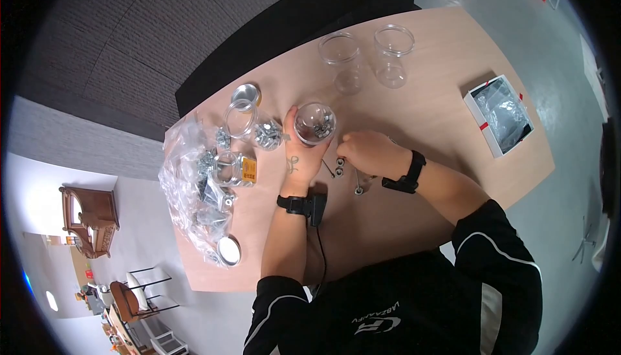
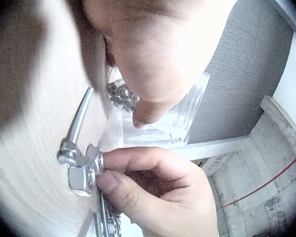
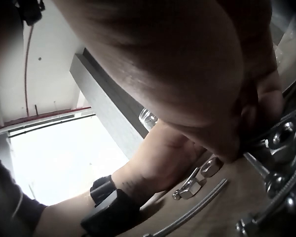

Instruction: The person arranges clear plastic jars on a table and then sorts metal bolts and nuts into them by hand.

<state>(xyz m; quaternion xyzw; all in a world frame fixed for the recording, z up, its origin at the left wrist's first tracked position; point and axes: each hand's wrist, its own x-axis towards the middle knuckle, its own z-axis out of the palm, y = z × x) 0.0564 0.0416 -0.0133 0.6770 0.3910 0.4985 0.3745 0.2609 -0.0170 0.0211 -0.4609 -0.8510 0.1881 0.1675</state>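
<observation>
The left hand (image 1: 306,154) grips a clear jar (image 1: 315,124) with metal nuts in its bottom; in the left wrist view the nuts (image 2: 122,92) show through the clear wall beside that hand (image 2: 153,49). Just right of the jar, the right hand (image 1: 378,153) is low over the table, and in the left wrist view the thumb and forefinger of this hand (image 2: 163,190) pinch a nut (image 2: 94,154). Against it lies a larger nut (image 2: 80,178), with a bolt (image 2: 79,121) beside them. More nuts (image 1: 339,167) and a rod (image 1: 358,182) lie near the right hand.
Two clear jars (image 1: 339,50) (image 1: 394,41) stand at the back. On the left are a jar of hardware (image 1: 267,135), a jar with a yellow label (image 1: 249,169), plastic bags (image 1: 184,177) and a round lid (image 1: 228,251). A white box (image 1: 499,116) holding plastic sits at the right.
</observation>
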